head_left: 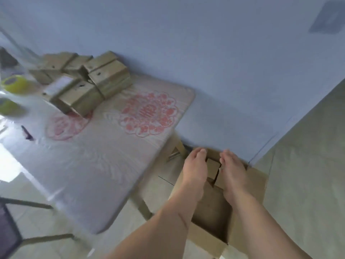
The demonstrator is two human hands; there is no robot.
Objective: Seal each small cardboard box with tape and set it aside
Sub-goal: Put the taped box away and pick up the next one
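My grip, left hand and right hand clasping small brown cardboard boxes inside the large open carton, must next lift them to the counter for taping.

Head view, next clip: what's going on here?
A person has both hands down in a large open carton on the floor beside the table. The left hand and right hand flank small cardboard boxes inside it, apparently placing or fetching them. A pile of small boxes and yellow tape rolls sit on the table.
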